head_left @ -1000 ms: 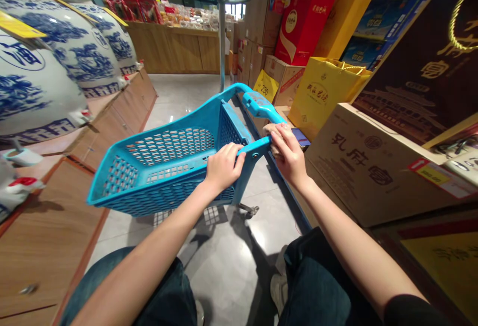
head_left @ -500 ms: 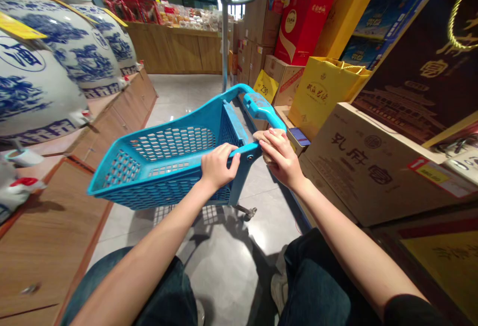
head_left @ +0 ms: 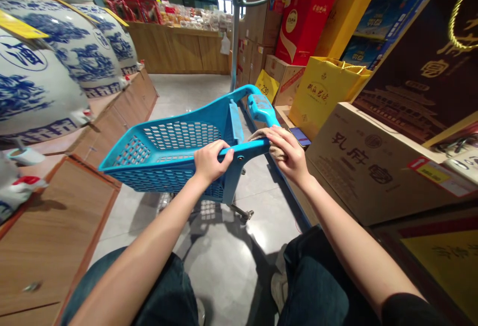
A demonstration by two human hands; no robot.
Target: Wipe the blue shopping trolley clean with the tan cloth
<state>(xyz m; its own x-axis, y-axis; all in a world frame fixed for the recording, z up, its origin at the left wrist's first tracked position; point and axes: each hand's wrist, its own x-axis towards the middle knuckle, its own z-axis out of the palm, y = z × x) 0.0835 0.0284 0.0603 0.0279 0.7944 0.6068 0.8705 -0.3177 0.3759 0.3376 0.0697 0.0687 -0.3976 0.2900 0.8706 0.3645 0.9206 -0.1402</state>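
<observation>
A blue plastic shopping cart (head_left: pixel 179 122) with a lattice basket stands on the floor before me, its handle end turned to the right. My left hand (head_left: pixel 211 161) is closed over the basket's near rim, thumb on top. Closed around the near corner of the handle is my right hand (head_left: pixel 289 152), pressing a beige cloth (head_left: pixel 277 153) against the blue plastic. Part of the cloth shows over the bar, and the rest is under my fingers. The grip section of the handle (head_left: pixel 261 107) has greyish worn patches.
Large blue-and-white jars (head_left: pixel 85 47) line a wooden cabinet (head_left: pixel 56 236) at left. At right are cartons (head_left: pixel 369 162), a yellow gift bag (head_left: pixel 324 92) and a phone (head_left: pixel 299 136) lying near the bag. A counter (head_left: pixel 179 50) with packaged goods stands behind.
The handle end of the cart has swung slightly right, and the basket has shifted with it. My right hand has slid a little right and down with the cloth; my left moved slightly left.
</observation>
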